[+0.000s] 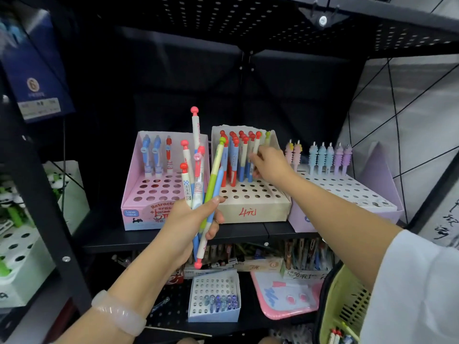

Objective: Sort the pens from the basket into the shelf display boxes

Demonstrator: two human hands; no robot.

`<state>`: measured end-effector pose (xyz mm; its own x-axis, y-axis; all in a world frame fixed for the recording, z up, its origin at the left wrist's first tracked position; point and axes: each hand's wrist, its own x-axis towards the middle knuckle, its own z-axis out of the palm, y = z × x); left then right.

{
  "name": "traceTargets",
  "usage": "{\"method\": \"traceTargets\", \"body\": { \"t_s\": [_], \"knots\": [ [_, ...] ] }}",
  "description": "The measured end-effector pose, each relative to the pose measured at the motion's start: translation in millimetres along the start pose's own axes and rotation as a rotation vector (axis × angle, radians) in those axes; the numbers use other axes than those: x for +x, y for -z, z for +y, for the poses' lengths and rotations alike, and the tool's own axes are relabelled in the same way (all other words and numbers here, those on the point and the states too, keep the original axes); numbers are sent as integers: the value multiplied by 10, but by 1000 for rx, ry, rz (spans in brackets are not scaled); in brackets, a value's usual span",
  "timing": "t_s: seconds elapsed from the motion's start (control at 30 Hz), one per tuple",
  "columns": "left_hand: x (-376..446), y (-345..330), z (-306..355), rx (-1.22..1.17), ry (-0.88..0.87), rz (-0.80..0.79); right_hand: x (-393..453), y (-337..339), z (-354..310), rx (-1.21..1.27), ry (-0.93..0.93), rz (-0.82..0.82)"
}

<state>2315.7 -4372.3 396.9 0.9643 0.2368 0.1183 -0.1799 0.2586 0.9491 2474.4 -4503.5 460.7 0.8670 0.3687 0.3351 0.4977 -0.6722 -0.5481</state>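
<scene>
Nearest item: left hand [188, 219], wrist wearing a pale translucent bangle [119, 312], forearm rising from lower left. Fingers and thumb clasp a bundle of pens [198, 184], fanned upward, most with red mushroom caps, one green-and-blue lying diagonally across the front; the tallest reaches above the display boxes.

Right hand [269, 165]: forearm in a white sleeve [417, 281] extends from lower right; fingertips pinch a white pen [255, 150] among the upright row in the beige display box [253, 207] (marked in red on its front). That box holds a packed back row of red-capped pens, plus one green-capped; its front holes stand unfilled.

Left neighbour: pink display box [139, 192], three pens at its back, many open holes; the held bundle overlaps its right side. Right neighbour: lilac display box [347, 189] with pastel spiral-topped pens along the rear, just beyond the right forearm.

All three sit side by side on a black shelf [248, 232], its front edge crossing behind both arms. Lower shelf: small blue box [213, 296] of holes with a few bluish pens, pink tray [285, 294], crowded stock behind.

Green basket [347, 311] at lower right, partly behind the sleeve, a few pens visible inside.
</scene>
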Motion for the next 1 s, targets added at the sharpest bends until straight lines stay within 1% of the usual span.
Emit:
{"method": "traceTargets", "body": {
  "t_s": [0.07, 0.1, 0.13, 0.17, 0.2, 0.23, 0.27, 0.3, 0.33, 0.37, 0.4, 0.43, 0.47, 0.6, 0.7, 0.83, 0.93, 1.0],
  "knots": [
    [-11, 3, -3, 8, -4, -4, -11, -53, 20, -42, -59, -94],
    [-15, 9, -3, 8, -5, -6, -22, -73, 33, -62, -80, -108],
    [-18, 17, -3, 7, -5, -7, -33, -82, 44, -70, -91, -75],
    [-20, 24, -5, 4, -3, -5, -58, -80, 39, -53, -84, 14],
    [-22, 29, -7, 1, -1, -3, -106, -65, 9, 4, -62, 138],
    [-23, 29, -9, -1, 1, -1, -163, -42, -35, 105, -34, 236],
    [-19, 24, -11, -3, 1, -2, -218, -14, -91, 235, -8, 240],
    [-15, 12, -17, -1, 2, -4, -281, 10, -159, 373, 24, 146],
    [-14, -7, -22, 2, 7, -9, -355, 20, -235, 486, 46, -5],
    [-16, -35, -27, 1, 13, -16, -427, 19, -304, 548, 56, -159],
    [-22, -67, -31, -3, 19, -22, -487, 13, -356, 578, 64, -269],
    [-28, -100, -34, -9, 22, -27, -521, 4, -382, 587, 78, -319],
    [-33, -131, -33, -13, 22, -28, -535, 2, -395, 596, 94, -319],
    [-26, -206, 19, -6, 20, -5, -521, 58, -402, 654, 124, -195],
    [-4, -231, 65, 30, 10, -13, -460, 139, -350, 702, 111, -149],
    [0, -285, 74, 97, -8, -43, -335, 279, -245, 886, -28, -107],
    [63, -326, 81, 71, 17, 11, -239, 337, -156, 952, -98, -91],
    [99, -339, 81, 41, 39, 43, -186, 361, -106, 970, -128, -27]
  ]
}}
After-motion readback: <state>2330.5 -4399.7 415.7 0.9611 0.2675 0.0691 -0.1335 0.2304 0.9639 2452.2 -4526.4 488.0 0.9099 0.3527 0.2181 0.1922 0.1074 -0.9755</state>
